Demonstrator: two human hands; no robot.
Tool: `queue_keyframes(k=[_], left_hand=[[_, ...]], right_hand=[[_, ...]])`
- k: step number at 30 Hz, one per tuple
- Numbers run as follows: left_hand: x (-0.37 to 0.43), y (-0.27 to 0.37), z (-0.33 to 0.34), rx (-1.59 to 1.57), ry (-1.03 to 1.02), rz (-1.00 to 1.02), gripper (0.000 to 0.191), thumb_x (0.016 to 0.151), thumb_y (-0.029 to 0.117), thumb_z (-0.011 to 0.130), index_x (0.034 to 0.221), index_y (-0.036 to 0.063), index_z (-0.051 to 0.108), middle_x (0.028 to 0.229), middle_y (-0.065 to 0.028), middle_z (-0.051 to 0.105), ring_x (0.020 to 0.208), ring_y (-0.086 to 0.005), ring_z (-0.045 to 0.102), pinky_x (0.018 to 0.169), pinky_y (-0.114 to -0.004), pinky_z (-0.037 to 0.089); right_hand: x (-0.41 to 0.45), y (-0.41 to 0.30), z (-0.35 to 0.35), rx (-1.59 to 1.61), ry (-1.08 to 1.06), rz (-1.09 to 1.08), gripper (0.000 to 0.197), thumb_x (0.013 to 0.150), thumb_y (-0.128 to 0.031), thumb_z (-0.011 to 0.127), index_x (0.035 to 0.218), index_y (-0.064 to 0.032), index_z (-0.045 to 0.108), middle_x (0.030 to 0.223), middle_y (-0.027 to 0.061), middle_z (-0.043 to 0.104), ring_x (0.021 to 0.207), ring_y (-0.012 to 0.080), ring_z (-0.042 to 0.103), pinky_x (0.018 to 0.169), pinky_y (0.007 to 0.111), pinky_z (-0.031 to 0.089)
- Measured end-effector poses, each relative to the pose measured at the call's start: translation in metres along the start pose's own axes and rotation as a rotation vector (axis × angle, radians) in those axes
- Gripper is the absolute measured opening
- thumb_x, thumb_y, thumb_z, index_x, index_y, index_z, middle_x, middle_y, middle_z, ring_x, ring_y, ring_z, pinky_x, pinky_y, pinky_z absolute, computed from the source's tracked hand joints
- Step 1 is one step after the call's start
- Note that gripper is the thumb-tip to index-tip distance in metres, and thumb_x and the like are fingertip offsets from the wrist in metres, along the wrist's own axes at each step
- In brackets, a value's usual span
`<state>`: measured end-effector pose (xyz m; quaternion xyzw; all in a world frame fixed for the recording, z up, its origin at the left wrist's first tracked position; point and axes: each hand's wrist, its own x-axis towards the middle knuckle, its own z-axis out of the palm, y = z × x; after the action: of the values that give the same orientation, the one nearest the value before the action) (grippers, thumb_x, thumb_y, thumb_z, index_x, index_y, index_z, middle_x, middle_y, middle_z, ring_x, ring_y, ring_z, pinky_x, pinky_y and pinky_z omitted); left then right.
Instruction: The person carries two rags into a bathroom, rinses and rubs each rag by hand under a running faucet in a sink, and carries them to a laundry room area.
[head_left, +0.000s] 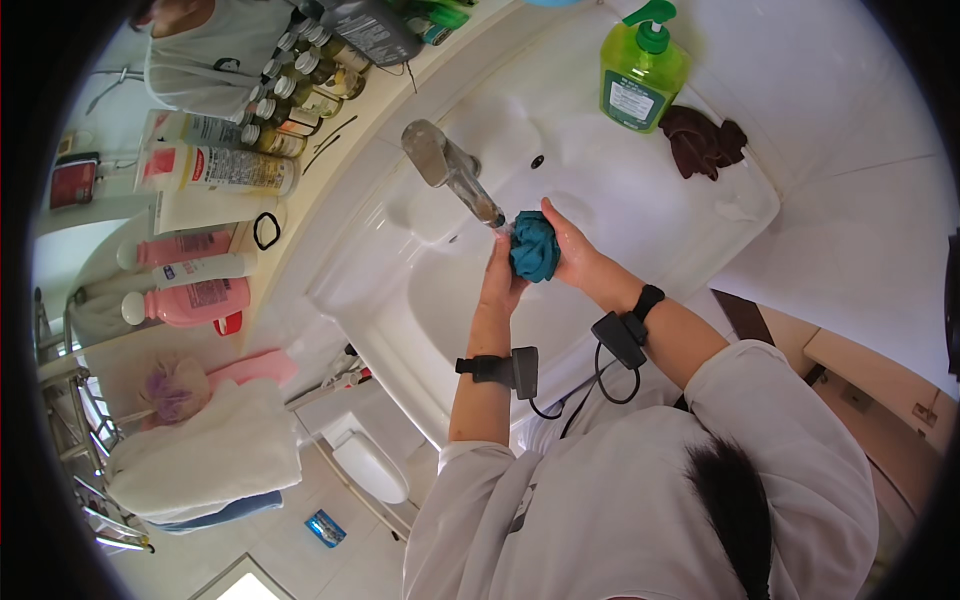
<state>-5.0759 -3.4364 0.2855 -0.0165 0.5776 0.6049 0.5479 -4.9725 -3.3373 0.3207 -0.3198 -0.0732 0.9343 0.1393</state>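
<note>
A crumpled teal cloth is held between my two hands, right under the spout of a metal faucet. My left hand grips its left side, with the fingers partly hidden beneath. On the cloth's other side is my right hand, thumb raised along the edge and fingers mostly out of sight. Some water seems to show at the spout's tip. Below the hands lies the basin of a white ceramic sink. Both forearms wear black straps with small dark devices and cables.
A green soap pump bottle and a dark brown cloth rest on the sink's far right. Small capped bottles, a dark bottle and a black hair tie line the shelf. A white towel hangs lower left.
</note>
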Motion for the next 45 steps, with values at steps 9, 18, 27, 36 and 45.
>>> queue_keyframes(k=[9,18,27,36,45], left_hand=[[-0.022,0.009,0.030,0.661,0.205,0.559,0.019,0.080,0.020,0.072,0.085,0.0066,0.060,0.083,-0.0038,0.063,0.074,-0.0191,0.059,0.069,-0.033,0.048],[0.020,0.006,-0.003,0.795,0.519,0.778,0.022,0.080,0.023,0.066,0.086,0.0025,0.060,0.079,-0.0165,0.058,0.074,-0.0339,0.056,0.068,-0.040,0.046],[-0.029,-0.009,0.058,0.804,0.218,1.141,0.018,0.080,0.015,0.069,0.087,0.0024,0.058,0.077,-0.0084,0.059,0.070,-0.0206,0.055,0.067,-0.034,0.046],[0.008,0.003,-0.013,0.165,0.331,0.305,0.030,0.094,0.032,0.052,0.094,0.0038,0.061,0.079,-0.0025,0.059,0.068,-0.0110,0.054,0.060,-0.025,0.044],[-0.038,-0.001,0.062,0.870,0.236,0.928,0.025,0.081,0.023,0.069,0.092,0.0019,0.061,0.082,-0.0146,0.064,0.074,-0.0259,0.062,0.070,-0.033,0.048]], right_hand=[[0.039,0.017,-0.031,-0.196,0.393,-0.200,0.033,0.087,-0.030,0.063,0.096,0.0000,0.055,0.088,0.0061,0.061,0.074,0.0189,0.061,0.068,0.033,0.052],[0.028,0.046,-0.010,-0.143,0.198,-0.091,0.023,0.091,-0.026,0.054,0.100,-0.0054,0.057,0.090,0.0043,0.059,0.076,0.0170,0.060,0.064,0.032,0.052],[0.034,0.018,-0.045,-0.114,0.133,-0.226,0.031,0.087,-0.030,0.061,0.099,-0.0017,0.058,0.090,0.0083,0.059,0.074,0.0165,0.058,0.064,0.034,0.049],[0.011,0.013,-0.002,-0.084,0.024,-0.050,0.026,0.088,-0.030,0.061,0.098,-0.0061,0.061,0.091,0.0051,0.063,0.080,0.0182,0.063,0.071,0.031,0.052],[0.050,0.024,-0.051,-0.088,0.298,-0.171,0.021,0.089,-0.026,0.059,0.094,-0.0056,0.060,0.089,0.0062,0.063,0.078,0.0150,0.061,0.067,0.030,0.051]])
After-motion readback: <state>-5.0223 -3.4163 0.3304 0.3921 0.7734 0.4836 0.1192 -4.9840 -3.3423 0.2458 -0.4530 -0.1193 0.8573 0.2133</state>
